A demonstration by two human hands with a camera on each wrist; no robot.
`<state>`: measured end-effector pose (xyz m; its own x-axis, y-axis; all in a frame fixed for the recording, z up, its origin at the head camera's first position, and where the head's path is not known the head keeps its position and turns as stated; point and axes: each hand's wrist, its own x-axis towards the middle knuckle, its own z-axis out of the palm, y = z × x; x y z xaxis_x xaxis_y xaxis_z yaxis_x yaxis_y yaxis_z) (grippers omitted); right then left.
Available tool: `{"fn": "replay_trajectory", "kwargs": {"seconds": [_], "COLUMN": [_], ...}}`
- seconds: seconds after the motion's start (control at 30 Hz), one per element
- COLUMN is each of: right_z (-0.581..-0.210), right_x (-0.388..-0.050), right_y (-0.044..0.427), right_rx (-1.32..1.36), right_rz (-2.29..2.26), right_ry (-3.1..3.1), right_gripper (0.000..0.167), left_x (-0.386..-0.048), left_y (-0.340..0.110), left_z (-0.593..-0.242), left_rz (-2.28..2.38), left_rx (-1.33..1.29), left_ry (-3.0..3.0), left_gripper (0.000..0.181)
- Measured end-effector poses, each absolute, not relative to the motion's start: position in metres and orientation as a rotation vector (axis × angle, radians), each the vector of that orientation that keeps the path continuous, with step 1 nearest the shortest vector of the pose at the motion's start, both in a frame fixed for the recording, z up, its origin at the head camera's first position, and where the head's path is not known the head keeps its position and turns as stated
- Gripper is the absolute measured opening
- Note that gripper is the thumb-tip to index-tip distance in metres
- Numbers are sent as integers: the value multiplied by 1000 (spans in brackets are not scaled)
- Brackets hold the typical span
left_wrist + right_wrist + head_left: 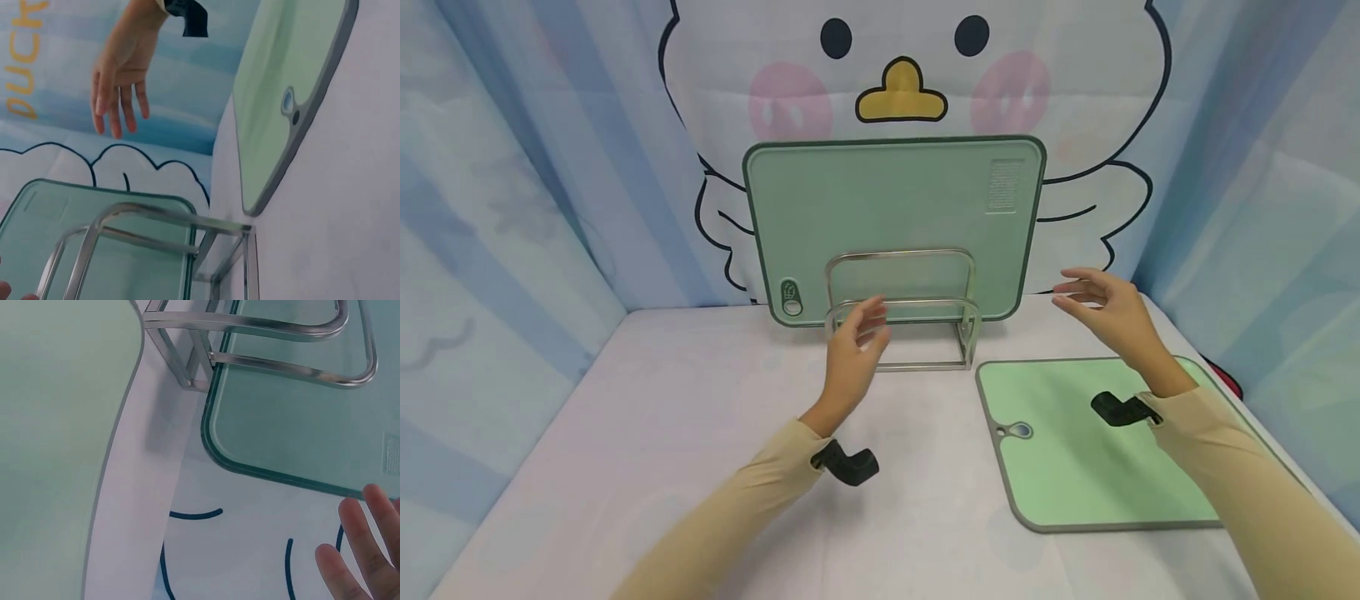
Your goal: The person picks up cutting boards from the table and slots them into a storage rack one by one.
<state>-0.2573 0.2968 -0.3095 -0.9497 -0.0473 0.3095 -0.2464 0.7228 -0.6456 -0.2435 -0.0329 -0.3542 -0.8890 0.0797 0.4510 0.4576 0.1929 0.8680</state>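
Fabric, beige and creased, is worn as the left sleeve. The left hand is held with relaxed, gently bent fingers at the eight o'clock side of a rack of shiny bent metal tubing; whether the tubing is touched cannot be told. Within the rack's loops, a green board is stood on edge. Its face is smooth, its corners rounded and dark-rimmed; an oval inset is seen toward eight o'clock, a finely gridded patch toward two. At four o'clock from the rack, a paler green board, grey-edged, is laid flat. Near its far edge, at three o'clock, the right hand is raised with its thumb parted from its fingers, well apart from the left. The surface is covered in pale, whitish-pink material. Blue-and-white curtains are hung at either side; a printed bird is shown at twelve o'clock.
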Motion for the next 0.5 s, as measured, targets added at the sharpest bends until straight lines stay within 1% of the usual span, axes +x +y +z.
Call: {"fn": "replay_trajectory", "kwargs": {"seconds": [0.3,0.5], "right_z": [-317,-318], "right_x": [-246,-239], "right_y": [313,324], "right_rx": [137,132], "right_rz": [1010,1036], "right_ry": [-2686,-2698], "right_gripper": [54,54], "left_x": [-232,-230], "left_y": [-4,10], "left_z": [-362,-370], "left_rz": [-1829,-1887], "left_rx": [-541,-513], "left_ry": [-2230,-2292], "left_gripper": [43,44]}}
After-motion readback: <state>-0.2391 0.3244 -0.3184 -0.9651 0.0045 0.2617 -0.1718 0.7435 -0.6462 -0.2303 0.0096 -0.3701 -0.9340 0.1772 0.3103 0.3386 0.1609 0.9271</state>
